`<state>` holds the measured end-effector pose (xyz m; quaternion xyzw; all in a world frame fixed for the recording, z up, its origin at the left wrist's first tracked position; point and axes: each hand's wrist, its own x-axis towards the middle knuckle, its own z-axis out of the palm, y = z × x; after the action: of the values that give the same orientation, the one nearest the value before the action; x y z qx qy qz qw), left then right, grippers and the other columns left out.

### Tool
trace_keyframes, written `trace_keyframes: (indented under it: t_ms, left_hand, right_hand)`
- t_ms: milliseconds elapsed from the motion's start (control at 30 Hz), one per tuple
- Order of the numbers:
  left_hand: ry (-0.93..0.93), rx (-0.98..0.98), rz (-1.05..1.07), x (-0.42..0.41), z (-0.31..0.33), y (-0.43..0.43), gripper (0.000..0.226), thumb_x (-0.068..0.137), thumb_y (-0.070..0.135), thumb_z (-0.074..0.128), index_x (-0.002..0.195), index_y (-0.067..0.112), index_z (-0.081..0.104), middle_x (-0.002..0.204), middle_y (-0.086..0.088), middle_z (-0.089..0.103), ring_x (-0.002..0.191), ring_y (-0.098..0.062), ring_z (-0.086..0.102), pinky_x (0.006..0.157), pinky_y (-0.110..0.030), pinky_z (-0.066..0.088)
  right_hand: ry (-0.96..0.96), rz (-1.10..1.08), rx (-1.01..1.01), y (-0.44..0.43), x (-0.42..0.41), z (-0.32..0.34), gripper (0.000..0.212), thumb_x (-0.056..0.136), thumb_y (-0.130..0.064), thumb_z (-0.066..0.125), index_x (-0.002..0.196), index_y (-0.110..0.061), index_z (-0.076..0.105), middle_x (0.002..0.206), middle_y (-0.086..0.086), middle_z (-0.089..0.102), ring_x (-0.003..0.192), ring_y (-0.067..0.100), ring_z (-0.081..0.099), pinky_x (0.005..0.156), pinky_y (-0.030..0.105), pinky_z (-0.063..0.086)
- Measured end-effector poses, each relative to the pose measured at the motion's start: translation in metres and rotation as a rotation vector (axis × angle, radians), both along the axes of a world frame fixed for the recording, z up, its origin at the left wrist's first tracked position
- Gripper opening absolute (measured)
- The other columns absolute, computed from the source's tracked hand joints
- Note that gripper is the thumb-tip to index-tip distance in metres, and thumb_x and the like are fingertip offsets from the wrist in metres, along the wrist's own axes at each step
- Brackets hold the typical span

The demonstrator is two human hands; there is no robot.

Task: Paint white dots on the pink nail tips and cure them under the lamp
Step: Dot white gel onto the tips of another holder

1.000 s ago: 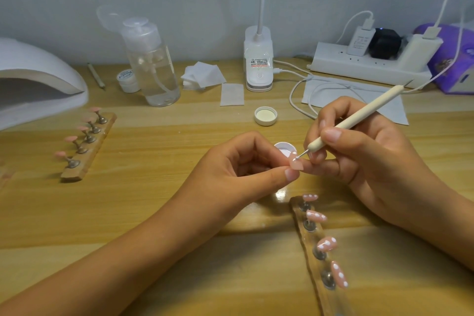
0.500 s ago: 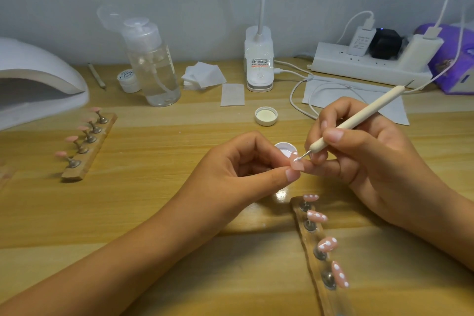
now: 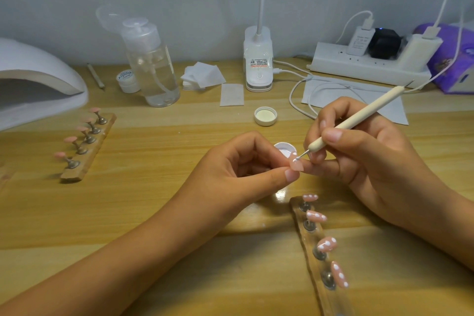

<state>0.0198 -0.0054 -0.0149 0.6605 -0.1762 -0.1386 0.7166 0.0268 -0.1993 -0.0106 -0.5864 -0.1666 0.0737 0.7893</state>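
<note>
Pink nail tip [image 3: 296, 165] still pinched in left fingers [image 3: 282, 175], dotting tool [image 3: 359, 118] in right fingers [image 3: 331, 135].

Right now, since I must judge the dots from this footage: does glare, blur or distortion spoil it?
Head view: one glare patch on the table below the left hand; the pinched nail tip and dotting tool read sharp; toward the frame's edges lines bow, and the lower end of the near nail holder goes soft.

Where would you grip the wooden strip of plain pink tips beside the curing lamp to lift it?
Likely at its near end, across the long edges of the wooden strip, coming from the right: the pink tips lean left on their stands, leaving the right edge bare.
</note>
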Motion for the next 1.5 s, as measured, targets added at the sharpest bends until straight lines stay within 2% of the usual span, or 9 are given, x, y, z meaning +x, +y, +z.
trace_keyframes:
  t_ms: [567,667,800,900,1000,1100,1200,1333,1500]
  left_hand:
    - [-0.012,-0.027,-0.012,0.0,0.002,0.0,0.011,0.071,0.012,0.076,0.071,0.022,0.07,0.074,0.007,0.07,0.066,-0.001,0.06,0.063,-0.013,0.048]
    - [-0.01,-0.027,-0.012,-0.001,0.003,-0.001,0.009,0.07,0.014,0.076,0.07,0.02,0.069,0.069,0.009,0.068,0.063,0.0,0.059,0.062,-0.012,0.047]
    - [-0.015,-0.003,-0.004,-0.001,0.003,0.0,0.007,0.073,0.015,0.076,0.074,0.021,0.071,0.07,0.007,0.067,0.063,-0.002,0.058,0.063,-0.014,0.047]
    - [0.011,-0.048,0.014,0.001,0.003,0.001,0.009,0.076,0.014,0.071,0.076,0.023,0.071,0.07,0.008,0.067,0.061,-0.004,0.058,0.062,-0.015,0.048]
    - [0.06,-0.087,0.048,0.005,0.003,0.003,0.013,0.076,0.016,0.069,0.074,0.029,0.071,0.072,0.007,0.068,0.063,-0.006,0.058,0.063,-0.016,0.049]
    - [0.099,-0.118,0.075,0.006,0.003,0.004,0.011,0.076,0.02,0.069,0.074,0.03,0.072,0.073,0.008,0.067,0.067,-0.006,0.06,0.065,-0.015,0.051]
    - [0.111,-0.128,0.087,0.005,0.004,0.004,0.009,0.076,0.021,0.07,0.075,0.029,0.072,0.074,0.007,0.066,0.067,-0.006,0.059,0.065,-0.015,0.051]
    - [0.119,-0.124,0.099,0.005,0.004,0.004,0.01,0.074,0.02,0.07,0.074,0.029,0.073,0.074,0.008,0.067,0.068,-0.006,0.06,0.065,-0.015,0.051]
    - [0.12,-0.121,0.107,0.006,0.003,0.004,0.009,0.074,0.02,0.071,0.074,0.029,0.073,0.074,0.007,0.067,0.068,-0.004,0.061,0.065,-0.015,0.051]
  right_hand:
    - [-0.003,0.018,0.067,-0.002,0.003,0.001,0.001,0.077,-0.018,0.063,0.077,-0.019,0.063,0.071,0.001,0.059,0.067,0.009,0.06,0.066,0.03,0.058]
    - [-0.028,0.002,0.07,-0.004,0.007,0.0,0.003,0.078,-0.019,0.063,0.079,-0.021,0.065,0.069,-0.002,0.058,0.07,0.008,0.06,0.073,0.03,0.056]
    - [-0.035,-0.116,0.049,-0.009,0.014,-0.002,0.014,0.072,-0.015,0.075,0.082,-0.025,0.071,0.075,-0.007,0.062,0.076,0.005,0.06,0.079,0.025,0.053]
    - [-0.126,-0.281,-0.114,-0.009,0.014,-0.005,0.008,0.081,-0.024,0.069,0.086,-0.024,0.075,0.088,-0.007,0.07,0.084,0.005,0.062,0.082,0.021,0.052]
    - [-0.266,-0.357,-0.276,-0.002,0.008,-0.005,0.014,0.089,-0.028,0.059,0.094,-0.02,0.069,0.091,-0.007,0.069,0.082,0.004,0.062,0.08,0.015,0.048]
    - [-0.366,-0.34,-0.415,0.002,0.004,-0.004,0.014,0.092,-0.028,0.054,0.096,-0.02,0.064,0.091,-0.003,0.065,0.082,0.01,0.062,0.078,0.023,0.049]
    - [-0.398,-0.322,-0.564,0.003,0.003,-0.005,0.015,0.093,-0.031,0.051,0.096,-0.021,0.062,0.09,-0.01,0.064,0.083,0.014,0.061,0.078,0.029,0.049]
    - [-0.459,-0.289,-0.642,0.004,0.001,-0.006,0.015,0.095,-0.036,0.053,0.096,-0.022,0.06,0.09,-0.018,0.06,0.084,0.018,0.057,0.078,0.026,0.045]
    - [-0.49,-0.277,-0.694,0.004,0.002,-0.007,0.02,0.093,-0.038,0.047,0.095,-0.023,0.06,0.091,-0.015,0.06,0.083,0.02,0.054,0.075,0.02,0.041]
